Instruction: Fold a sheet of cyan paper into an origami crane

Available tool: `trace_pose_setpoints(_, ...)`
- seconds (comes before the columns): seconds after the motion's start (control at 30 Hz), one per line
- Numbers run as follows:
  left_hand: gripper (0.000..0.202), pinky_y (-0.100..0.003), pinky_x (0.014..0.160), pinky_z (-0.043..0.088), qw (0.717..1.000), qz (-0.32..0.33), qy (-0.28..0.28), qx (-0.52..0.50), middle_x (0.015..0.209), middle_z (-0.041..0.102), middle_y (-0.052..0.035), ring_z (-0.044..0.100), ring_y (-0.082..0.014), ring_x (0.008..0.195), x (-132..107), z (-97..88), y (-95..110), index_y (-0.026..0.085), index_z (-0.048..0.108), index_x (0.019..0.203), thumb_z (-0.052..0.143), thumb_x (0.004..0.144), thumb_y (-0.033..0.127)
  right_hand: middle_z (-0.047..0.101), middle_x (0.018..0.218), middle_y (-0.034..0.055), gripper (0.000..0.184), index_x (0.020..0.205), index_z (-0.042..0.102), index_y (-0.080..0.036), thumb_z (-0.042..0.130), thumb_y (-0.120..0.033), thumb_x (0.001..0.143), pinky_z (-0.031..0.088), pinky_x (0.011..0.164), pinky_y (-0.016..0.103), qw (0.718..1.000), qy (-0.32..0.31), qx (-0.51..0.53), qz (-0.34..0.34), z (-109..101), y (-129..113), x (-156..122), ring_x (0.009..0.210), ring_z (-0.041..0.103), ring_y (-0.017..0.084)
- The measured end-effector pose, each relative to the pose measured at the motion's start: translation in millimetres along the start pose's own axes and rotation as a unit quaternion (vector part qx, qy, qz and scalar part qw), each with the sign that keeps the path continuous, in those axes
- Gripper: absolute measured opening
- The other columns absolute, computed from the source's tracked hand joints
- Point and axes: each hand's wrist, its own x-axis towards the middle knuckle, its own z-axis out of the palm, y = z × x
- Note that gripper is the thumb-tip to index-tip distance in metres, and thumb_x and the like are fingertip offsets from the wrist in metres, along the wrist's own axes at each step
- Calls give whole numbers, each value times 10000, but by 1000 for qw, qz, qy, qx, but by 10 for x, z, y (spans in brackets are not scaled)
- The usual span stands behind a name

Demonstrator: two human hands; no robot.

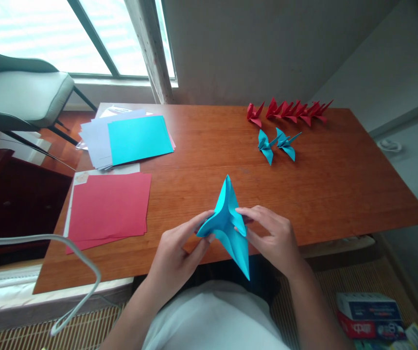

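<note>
A half-folded piece of blue origami paper [229, 221] is held above the near edge of the wooden table [340, 189]. My left hand [174, 255] pinches its left corner between thumb and fingers. My right hand [272, 238] pinches the right flap, fingers pressed onto the paper. The paper's points stick up and down between my hands.
Two finished blue paper cranes [276, 144] and a row of red cranes [289, 112] sit at the back right. A stack with a blue sheet on top [138, 139] and red sheets [109, 209] lie at the left. A chair [15, 92] stands by the window; boxes [371, 316] lie on the floor.
</note>
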Motion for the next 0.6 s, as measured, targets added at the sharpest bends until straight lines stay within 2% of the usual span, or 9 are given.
trace_pose_setpoints(0.33, 354, -159, 733, 564, 999, 34, 0, 19, 989, 796, -7, 756, -116, 801, -5, -45, -34, 229, 668, 1264, 676, 915, 170, 737, 948, 31, 276, 1187, 678, -257, 711, -223, 915, 554, 777, 296, 1000, -15, 16, 21, -3, 17, -13, 856, 700, 175)
trace_pose_setpoints(0.6, 154, -176, 642, 529, 998, 62, 30, 2, 882, 699, -24, 656, -96, 714, 37, -50, -33, 189, 736, 1019, 701, 882, 128, 758, 1027, 27, 263, 1176, 690, -273, 711, -235, 916, 555, 818, 279, 997, -45, 55, 44, 4, 2, -16, 930, 718, 180)
